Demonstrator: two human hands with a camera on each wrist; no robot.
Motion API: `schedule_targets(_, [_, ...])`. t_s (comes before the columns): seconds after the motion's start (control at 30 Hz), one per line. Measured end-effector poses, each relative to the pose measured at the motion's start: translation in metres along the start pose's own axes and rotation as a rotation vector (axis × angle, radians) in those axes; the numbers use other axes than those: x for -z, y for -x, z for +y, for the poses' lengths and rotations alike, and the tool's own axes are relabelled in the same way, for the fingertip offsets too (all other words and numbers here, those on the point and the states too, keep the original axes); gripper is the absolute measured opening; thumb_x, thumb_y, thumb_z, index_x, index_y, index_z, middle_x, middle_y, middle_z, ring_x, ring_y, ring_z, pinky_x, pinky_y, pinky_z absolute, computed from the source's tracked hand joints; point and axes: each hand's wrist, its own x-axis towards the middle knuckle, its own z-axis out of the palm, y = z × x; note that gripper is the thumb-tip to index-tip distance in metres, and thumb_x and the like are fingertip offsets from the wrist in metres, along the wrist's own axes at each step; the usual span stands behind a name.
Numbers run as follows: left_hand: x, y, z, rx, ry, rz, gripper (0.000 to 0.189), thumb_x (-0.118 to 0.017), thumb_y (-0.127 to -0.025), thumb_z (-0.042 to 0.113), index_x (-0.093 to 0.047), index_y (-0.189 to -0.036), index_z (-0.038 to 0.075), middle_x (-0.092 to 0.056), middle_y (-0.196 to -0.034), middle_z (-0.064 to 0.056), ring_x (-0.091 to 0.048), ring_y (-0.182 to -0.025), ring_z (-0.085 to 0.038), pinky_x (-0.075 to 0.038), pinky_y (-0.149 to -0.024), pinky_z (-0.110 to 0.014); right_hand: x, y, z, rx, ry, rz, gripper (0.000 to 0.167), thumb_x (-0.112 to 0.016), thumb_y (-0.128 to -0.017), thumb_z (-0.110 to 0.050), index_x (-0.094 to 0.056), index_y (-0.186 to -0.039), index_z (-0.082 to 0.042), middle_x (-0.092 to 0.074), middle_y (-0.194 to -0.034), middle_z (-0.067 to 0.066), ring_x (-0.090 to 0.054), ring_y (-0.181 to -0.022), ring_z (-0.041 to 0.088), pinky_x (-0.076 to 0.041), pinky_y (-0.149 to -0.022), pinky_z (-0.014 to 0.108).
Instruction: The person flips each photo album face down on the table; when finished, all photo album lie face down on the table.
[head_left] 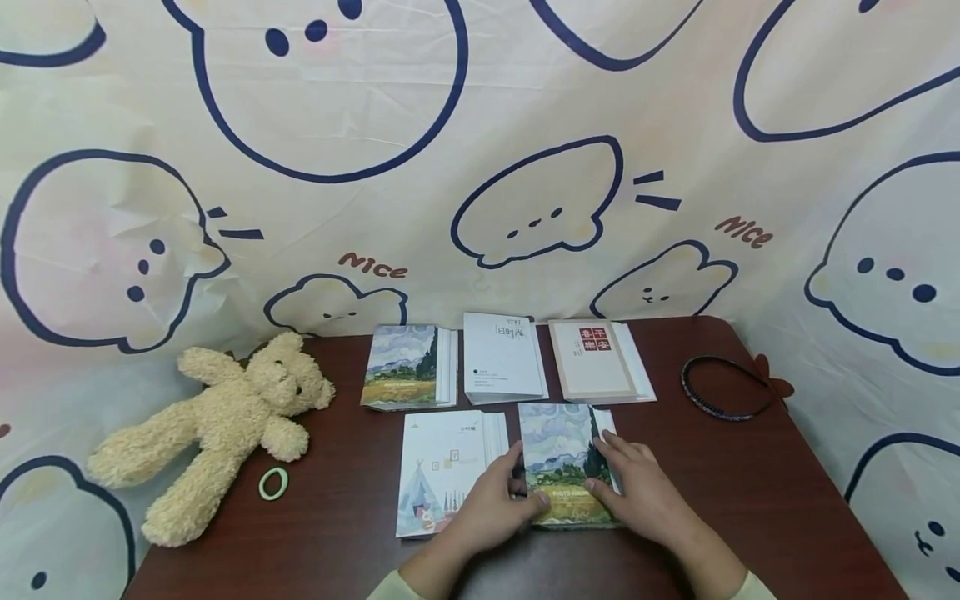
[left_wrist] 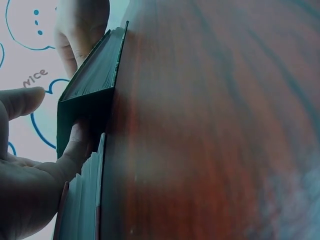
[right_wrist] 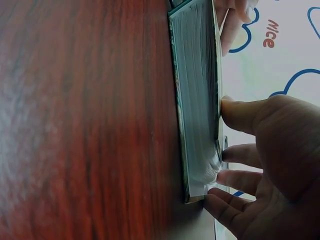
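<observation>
A photo album (head_left: 558, 467) with a painted landscape cover lies at the front of the table between both hands. My left hand (head_left: 491, 500) is at its left side; in the left wrist view one finger touches the dark spine (left_wrist: 102, 107) while the thumb stands off the cover. My right hand (head_left: 648, 487) rests on the album's right part, thumb on the cover and other fingers along the page edge (right_wrist: 197, 100). Beneath the left hand lies a white album (head_left: 431, 475) with a tent drawing, its right side partly covered by that hand.
Behind stand a second landscape album (head_left: 401, 362), a white album (head_left: 501, 358) and a beige album with red characters (head_left: 592, 367). A teddy bear (head_left: 232, 417) lies left, near a pale green ring (head_left: 273, 483). On the right is a dark headband (head_left: 716, 410). Printed cloth (head_left: 420, 217) hangs behind the table.
</observation>
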Motion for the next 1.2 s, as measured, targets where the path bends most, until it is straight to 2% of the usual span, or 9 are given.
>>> schedule_targets(0.13, [0.000,0.000,-0.001,-0.014,-0.009,0.007,0.094,-0.080,-0.089,0.021,-0.025,-0.162,-0.003,-0.058,-0.130,-0.018,-0.071,-0.090,-0.016,-0.059,-0.068,-0.030,0.000,0.000,0.000,-0.006,0.000,-0.003,0.065,-0.075,-0.096,-0.039,-0.057,-0.147,-0.003,-0.049,-0.155,0.019,-0.048,-0.135,0.044,-0.047,-0.103,0.062])
schedule_targets(0.23, [0.001,0.000,0.000,-0.021,-0.034,0.016,0.094,-0.081,-0.089,0.022,-0.027,-0.161,-0.004,-0.053,-0.138,-0.021,-0.070,-0.100,-0.019,-0.059,-0.072,-0.030,0.000,0.000,-0.001,-0.008,-0.009,-0.005,0.065,-0.075,-0.096,-0.039,-0.057,-0.148,-0.004,-0.049,-0.155,0.018,-0.047,-0.136,0.043,-0.046,-0.103,0.062])
schedule_targets(0.37, [0.002,0.003,0.002,-0.020,-0.055,0.027,0.093,-0.081,-0.088,0.024,-0.029,-0.161,-0.003,-0.052,-0.141,-0.021,-0.069,-0.105,-0.022,-0.058,-0.075,-0.030,0.000,0.000,-0.002,-0.003,-0.022,-0.004,0.064,-0.075,-0.096,-0.038,-0.058,-0.147,-0.005,-0.050,-0.154,0.018,-0.048,-0.136,0.043,-0.046,-0.104,0.061])
schedule_targets(0.57, [0.006,0.008,0.005,-0.006,-0.006,0.031,0.092,-0.081,-0.088,0.023,-0.030,-0.162,0.002,-0.049,-0.147,-0.022,-0.067,-0.106,-0.025,-0.059,-0.070,-0.033,0.000,0.000,-0.003,-0.006,-0.047,-0.015,0.065,-0.073,-0.097,-0.043,-0.057,-0.148,-0.007,-0.050,-0.155,0.017,-0.048,-0.136,0.041,-0.047,-0.103,0.061])
schedule_targets(0.83, [0.012,0.010,0.005,-0.020,0.043,-0.006,0.085,-0.075,-0.093,0.025,-0.030,-0.163,0.007,-0.047,-0.149,-0.019,-0.068,-0.112,-0.026,-0.057,-0.086,-0.037,0.004,0.000,-0.005,-0.024,-0.069,-0.058,0.067,-0.070,-0.098,-0.047,-0.055,-0.150,-0.007,-0.048,-0.156,0.017,-0.046,-0.138,0.042,-0.046,-0.103,0.062])
schedule_targets(0.93, [0.014,0.011,0.006,-0.020,0.091,-0.027,0.078,-0.070,-0.097,0.019,-0.031,-0.163,0.009,-0.044,-0.152,-0.020,-0.066,-0.118,-0.029,-0.056,-0.092,-0.040,0.007,-0.001,-0.004,-0.026,-0.077,-0.076,0.066,-0.070,-0.099,-0.046,-0.055,-0.151,-0.008,-0.048,-0.156,0.017,-0.046,-0.138,0.042,-0.046,-0.103,0.063])
schedule_targets(1.03, [0.015,0.010,0.007,-0.019,0.166,-0.043,0.075,-0.063,-0.095,0.005,-0.032,-0.164,0.012,-0.042,-0.154,-0.020,-0.064,-0.117,-0.031,-0.058,-0.092,-0.042,0.010,-0.001,-0.004,-0.033,-0.090,-0.092,0.066,-0.070,-0.099,-0.045,-0.054,-0.151,-0.009,-0.047,-0.157,0.016,-0.045,-0.139,0.042,-0.045,-0.103,0.063])
schedule_targets(1.2, [0.017,0.008,0.005,-0.086,0.196,-0.074,0.084,-0.053,-0.088,-0.015,-0.030,-0.164,0.011,-0.040,-0.148,-0.019,-0.061,-0.113,-0.031,-0.060,-0.089,-0.041,0.012,-0.002,-0.005,-0.037,-0.115,-0.112,0.065,-0.069,-0.099,-0.046,-0.054,-0.151,-0.009,-0.047,-0.157,0.016,-0.045,-0.140,0.042,-0.044,-0.104,0.064])
